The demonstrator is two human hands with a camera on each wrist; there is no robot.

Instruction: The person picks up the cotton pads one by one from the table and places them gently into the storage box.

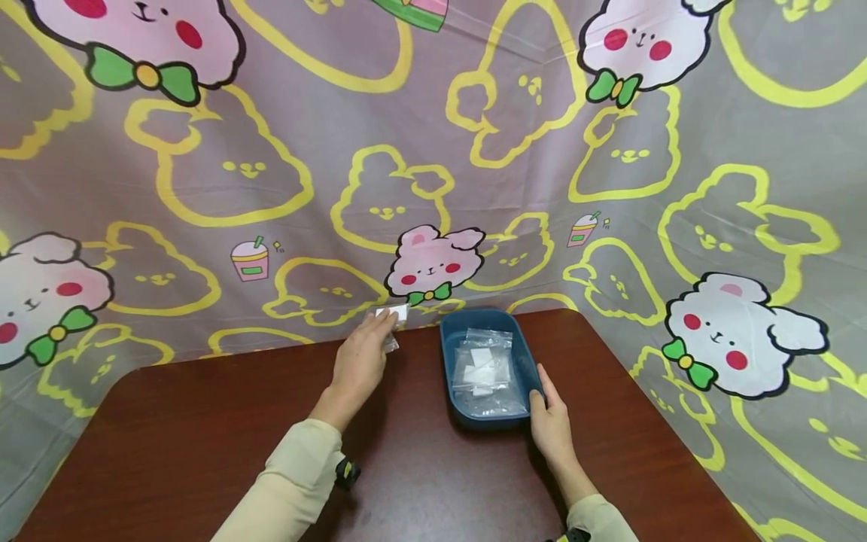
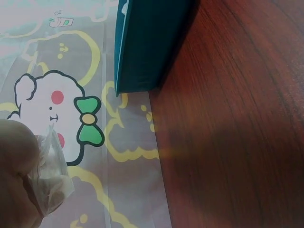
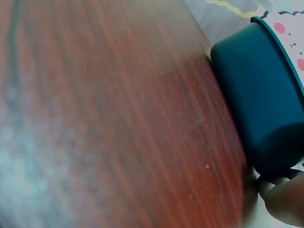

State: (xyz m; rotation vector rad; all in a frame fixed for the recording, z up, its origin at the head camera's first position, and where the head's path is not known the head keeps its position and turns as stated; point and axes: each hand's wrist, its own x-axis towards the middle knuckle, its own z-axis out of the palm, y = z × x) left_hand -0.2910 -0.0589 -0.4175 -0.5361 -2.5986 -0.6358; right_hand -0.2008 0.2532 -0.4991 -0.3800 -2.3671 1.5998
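Note:
My left hand (image 1: 361,360) pinches a small clear plastic bag (image 1: 393,342) with a white label (image 1: 393,312), held above the table's far edge. In the left wrist view the same crumpled bag (image 2: 51,178) sticks out past the fingers (image 2: 16,152). A blue plastic bin (image 1: 450,376) stands to the right of that hand. Several clear zip bags (image 1: 482,373) with white labels lie inside it. My right hand (image 1: 552,421) grips the bin's near right corner, thumb on the rim. In the right wrist view only part of that hand (image 3: 287,199) shows, against the bin (image 3: 261,95).
The bin stands on a dark reddish-brown wooden table (image 1: 420,482), close to its far edge. Behind and to the right hangs a grey cloth (image 1: 325,188) printed with cartoon bears and rabbits. A dark device (image 1: 348,473) is strapped to the left wrist.

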